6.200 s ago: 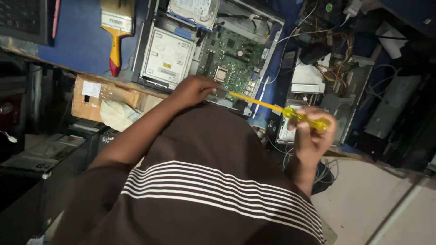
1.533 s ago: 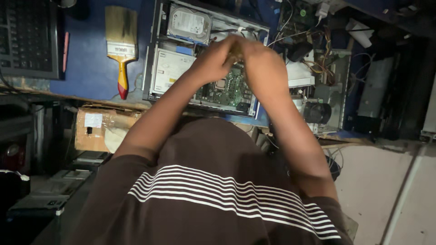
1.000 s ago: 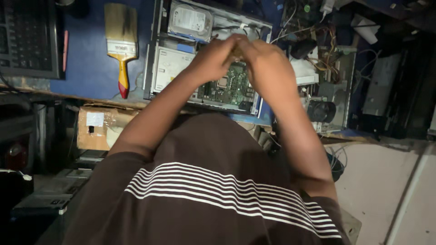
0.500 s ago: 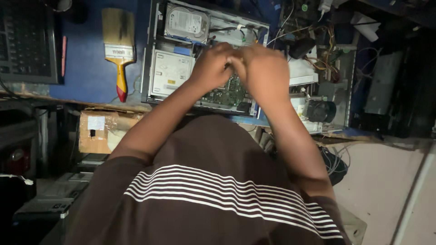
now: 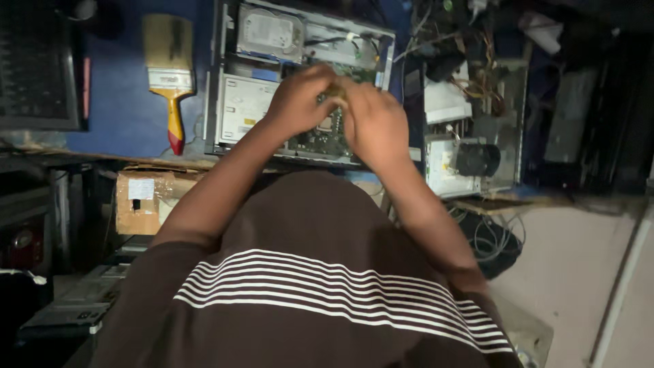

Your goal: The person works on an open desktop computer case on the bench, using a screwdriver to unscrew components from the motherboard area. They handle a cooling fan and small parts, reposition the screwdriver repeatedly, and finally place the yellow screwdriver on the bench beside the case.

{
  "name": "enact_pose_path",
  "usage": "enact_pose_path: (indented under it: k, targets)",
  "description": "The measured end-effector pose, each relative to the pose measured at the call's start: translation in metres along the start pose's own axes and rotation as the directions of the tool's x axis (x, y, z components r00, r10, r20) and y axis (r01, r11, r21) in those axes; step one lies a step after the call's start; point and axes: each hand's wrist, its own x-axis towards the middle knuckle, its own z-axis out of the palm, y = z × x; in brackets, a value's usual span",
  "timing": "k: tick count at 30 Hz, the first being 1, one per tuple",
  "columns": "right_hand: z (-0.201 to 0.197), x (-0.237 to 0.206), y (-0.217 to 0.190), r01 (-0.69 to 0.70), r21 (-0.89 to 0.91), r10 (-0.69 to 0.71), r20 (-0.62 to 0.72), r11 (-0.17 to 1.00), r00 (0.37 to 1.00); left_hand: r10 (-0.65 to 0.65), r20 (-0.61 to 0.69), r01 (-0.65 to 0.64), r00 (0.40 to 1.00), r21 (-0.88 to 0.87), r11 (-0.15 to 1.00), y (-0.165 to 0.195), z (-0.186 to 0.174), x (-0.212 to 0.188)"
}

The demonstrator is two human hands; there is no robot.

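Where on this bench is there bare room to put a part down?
Bare blue bench top lies between the keyboard and the paintbrush, and a narrow strip between brush and open computer case. Right of the case it is crowded: cables, a second opened unit. Both hands cover the motherboard.

Dark brown short-sleeved shirt [image 5: 320, 272], thin white horizontal stripes across the chest; both forearms bare, no watch.

Open computer case [image 5: 300, 82], flat on desk
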Motion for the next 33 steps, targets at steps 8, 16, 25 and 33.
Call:
enact_pose_path:
  k: [8,16,25,33]
  targets:
    - [-0.040,-0.076,-0.017,-0.184,0.177,0.226,-0.253,0.967,0.941,0.038,0.169,-0.043,0.985,0.028,0.999,-0.012,0.019,-0.039]
    - [-0.042,-0.158,0.017,-0.657,0.266,0.570,0.339,0.705,0.749,0.260,0.229,-0.282,0.938,0.072,0.957,0.001,0.027,-0.031]
    - [0.087,-0.281,0.034,-0.715,0.699,0.817,0.393,0.034,0.422,0.420,0.259,-0.377,0.870,-0.199,0.904,0.024,0.054,-0.014]
    - [0.110,-0.308,0.061,-0.929,0.367,0.917,0.352,0.050,0.188,0.021,0.173,-0.029,0.985,0.042,0.999,-0.037,0.027,-0.065]
